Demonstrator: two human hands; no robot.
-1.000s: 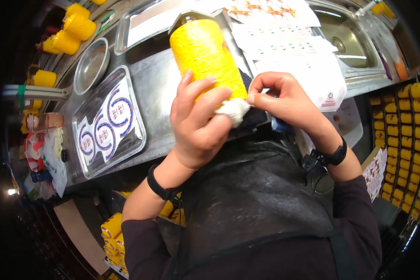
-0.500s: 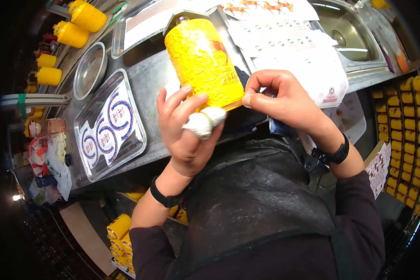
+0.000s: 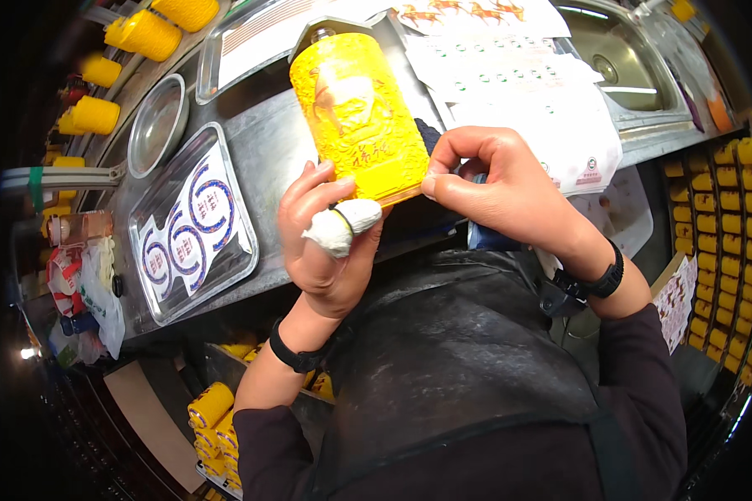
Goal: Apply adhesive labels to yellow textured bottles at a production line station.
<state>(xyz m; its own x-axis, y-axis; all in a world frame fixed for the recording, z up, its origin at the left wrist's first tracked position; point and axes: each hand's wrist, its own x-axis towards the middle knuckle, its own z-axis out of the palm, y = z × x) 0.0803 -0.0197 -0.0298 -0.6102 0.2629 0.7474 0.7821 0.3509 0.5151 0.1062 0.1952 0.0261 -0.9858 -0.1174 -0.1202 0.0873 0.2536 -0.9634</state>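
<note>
A yellow bottle [image 3: 355, 108] with a raised pattern lies on its side on a metal rest [image 3: 393, 40], its neck pointing away from me and its base toward me. My left hand [image 3: 326, 225] has its fingers curled against the left of the base. One of its fingers is wrapped in a white covering [image 3: 342, 227]. My right hand [image 3: 493, 179] pinches thumb and forefinger at the right corner of the base, along a thin brownish edge. Whether a thin strip lies between those fingertips is too small to tell.
On the left are a metal tray [image 3: 249, 250] with blue-patterned curved labels and a round metal bowl [image 3: 159, 125]. Label sheets [image 3: 535, 117] lie at right, before a sink [image 3: 618, 67]. More yellow bottles stand at far left [image 3: 146, 35] and fill racks [image 3: 727, 225] at right.
The bottle has turned about its length, bringing a different part of its relief uppermost. Both hands have shifted slightly left with its base. Yellow bottles at the far left have moved along.
</note>
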